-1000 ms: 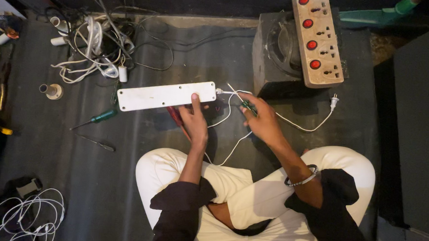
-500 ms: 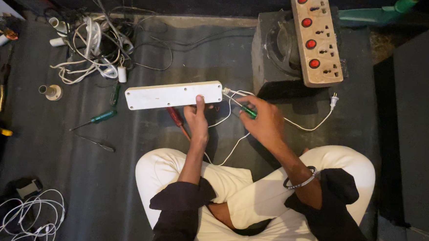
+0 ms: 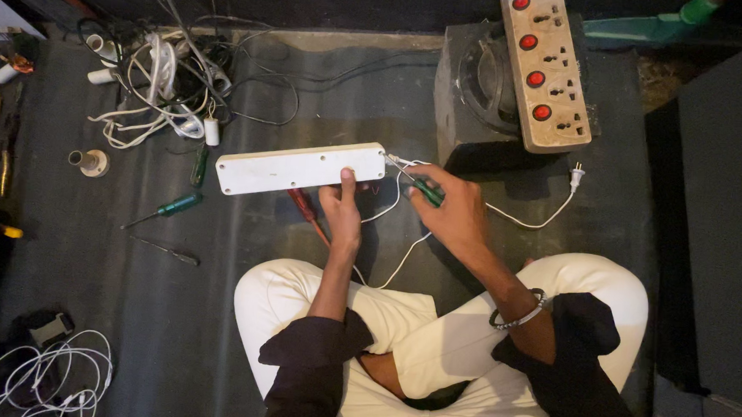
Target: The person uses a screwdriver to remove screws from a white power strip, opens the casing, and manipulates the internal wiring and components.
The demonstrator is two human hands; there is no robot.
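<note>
A long white power strip (image 3: pixel 299 167) lies back-side up on the dark floor mat in front of me. My left hand (image 3: pixel 341 211) presses on its near edge, thumb on the casing. My right hand (image 3: pixel 451 208) grips a green-handled screwdriver (image 3: pixel 419 186) whose tip points at the strip's right end. A thin white cable (image 3: pixel 518 220) runs from that end to a plug (image 3: pixel 574 174) on the right. A red-handled tool (image 3: pixel 307 212) lies under my left hand.
A beige switched socket board (image 3: pixel 546 70) rests on a dark box (image 3: pixel 470 95). A tangle of white and black wires (image 3: pixel 162 79) lies far left. A green screwdriver (image 3: pixel 168 209) and a thin probe (image 3: pixel 164 249) lie left. White cable (image 3: pixel 36 377) coils at bottom left.
The power strip has been turned and shifted right, now lying closer to level. My right hand brought the screwdriver tip up to its right end.
</note>
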